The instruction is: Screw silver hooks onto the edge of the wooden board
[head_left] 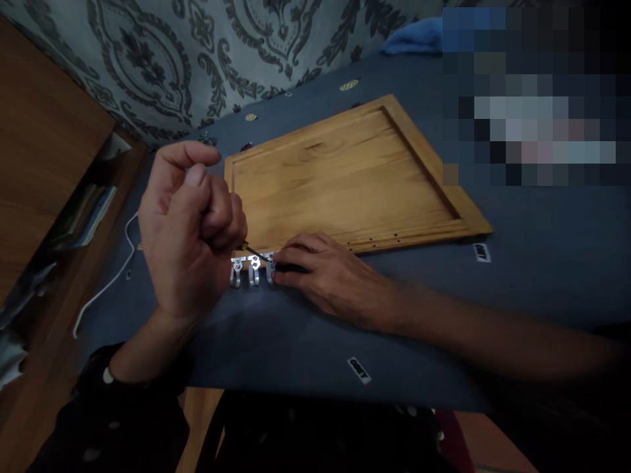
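Note:
My left hand (190, 220) is closed in a fist around a screwdriver (257, 253); its handle is mostly hidden, and the thin shaft sticks out toward a shiny metal hook rack (254, 262). The rack lies along the near edge of a framed wooden panel (325, 177), its hooks hanging toward me. My right hand (332, 276) grips the rack's right part, fingertips beside the screwdriver tip; the thumb is hidden. Where exactly the tip touches is too small to tell. Several small dark holes show in the panel's near edge, to the right of my right hand.
The panel lies on a dark blue patterned cloth (305, 348). A white cable (98, 299) runs along the left side, by a wooden cabinet (44, 151) with books in its shelf. A blue cloth (414, 36) lies at the back, against the wallpapered wall (236, 46).

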`<state>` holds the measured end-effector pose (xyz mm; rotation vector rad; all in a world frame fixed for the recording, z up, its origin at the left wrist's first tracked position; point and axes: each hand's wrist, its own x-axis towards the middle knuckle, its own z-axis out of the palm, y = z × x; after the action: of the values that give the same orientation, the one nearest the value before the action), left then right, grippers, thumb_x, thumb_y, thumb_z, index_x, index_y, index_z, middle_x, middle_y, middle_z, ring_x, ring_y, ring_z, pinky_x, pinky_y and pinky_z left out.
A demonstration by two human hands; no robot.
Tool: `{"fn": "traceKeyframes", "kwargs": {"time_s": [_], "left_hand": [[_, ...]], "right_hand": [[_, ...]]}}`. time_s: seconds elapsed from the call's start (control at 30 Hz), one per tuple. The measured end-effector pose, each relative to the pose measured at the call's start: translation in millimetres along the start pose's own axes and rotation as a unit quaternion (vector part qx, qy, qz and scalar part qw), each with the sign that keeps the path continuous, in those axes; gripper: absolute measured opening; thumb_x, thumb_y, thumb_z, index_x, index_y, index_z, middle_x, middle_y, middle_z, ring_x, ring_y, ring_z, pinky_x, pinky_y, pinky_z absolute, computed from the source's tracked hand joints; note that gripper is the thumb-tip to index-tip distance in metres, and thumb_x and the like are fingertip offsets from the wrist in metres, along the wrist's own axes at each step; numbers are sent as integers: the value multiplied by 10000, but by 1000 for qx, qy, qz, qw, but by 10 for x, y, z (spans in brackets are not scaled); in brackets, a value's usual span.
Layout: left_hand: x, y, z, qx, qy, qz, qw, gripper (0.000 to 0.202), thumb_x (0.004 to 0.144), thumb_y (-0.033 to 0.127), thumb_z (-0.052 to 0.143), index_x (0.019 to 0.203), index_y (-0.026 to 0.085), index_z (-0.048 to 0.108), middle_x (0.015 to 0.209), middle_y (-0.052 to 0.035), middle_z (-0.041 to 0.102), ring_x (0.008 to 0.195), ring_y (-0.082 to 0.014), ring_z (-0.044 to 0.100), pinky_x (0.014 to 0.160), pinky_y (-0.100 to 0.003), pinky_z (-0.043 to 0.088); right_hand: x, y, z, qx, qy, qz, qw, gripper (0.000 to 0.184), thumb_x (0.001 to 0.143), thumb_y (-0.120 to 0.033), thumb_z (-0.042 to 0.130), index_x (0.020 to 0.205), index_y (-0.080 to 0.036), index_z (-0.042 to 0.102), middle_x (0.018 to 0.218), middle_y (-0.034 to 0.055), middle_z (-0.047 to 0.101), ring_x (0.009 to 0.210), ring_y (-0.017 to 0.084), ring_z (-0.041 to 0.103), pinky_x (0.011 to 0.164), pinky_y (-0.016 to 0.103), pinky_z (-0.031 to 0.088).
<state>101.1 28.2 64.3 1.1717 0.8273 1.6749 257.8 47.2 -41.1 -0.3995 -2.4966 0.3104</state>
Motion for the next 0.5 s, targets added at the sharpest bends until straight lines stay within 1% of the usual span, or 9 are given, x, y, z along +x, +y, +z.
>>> {"fn": "traceKeyframes", "kwargs": {"time_s": [0.07,0.17,0.23,0.37,0.5], "left_hand": [[4,-14,-10,7,7,5,1000,235,1005,118,482,810,200,583,496,93,195,388,-63,125,390,-183,190],[13,-30,-27,30,-24,44,998,225,989,121,478,831,179,627,478,100,217,382,-61,107,365,-165,193],[12,-29,-31,44,-33,54,997,222,980,125,483,831,176,640,471,102,228,380,-62,103,357,-159,203],[-4,-11,-25,55,-17,28,998,188,971,133,542,821,193,639,479,101,227,384,-61,113,375,-154,221],[-13,-3,-24,46,-26,39,998,236,987,134,498,809,185,644,472,99,213,377,-61,106,364,-157,209]], "right_hand": [[2,1,-1,2,1,-2,1000,269,958,-88,547,1122,-161,748,1171,106,731,1102,268,556,933,437,489],[8,4,-2,3,3,-3,1000,272,962,-85,535,1114,-158,749,1170,108,731,1094,267,559,930,439,492],[10,5,-3,4,2,-3,1000,272,966,-91,531,1116,-157,748,1170,111,730,1094,268,558,931,442,493],[5,3,-2,2,7,-5,1000,265,972,-102,532,1112,-155,750,1170,108,732,1091,269,555,929,440,494],[0,1,6,-4,11,-8,1000,263,963,-92,541,1112,-154,749,1168,106,733,1091,274,556,915,438,494]]}}
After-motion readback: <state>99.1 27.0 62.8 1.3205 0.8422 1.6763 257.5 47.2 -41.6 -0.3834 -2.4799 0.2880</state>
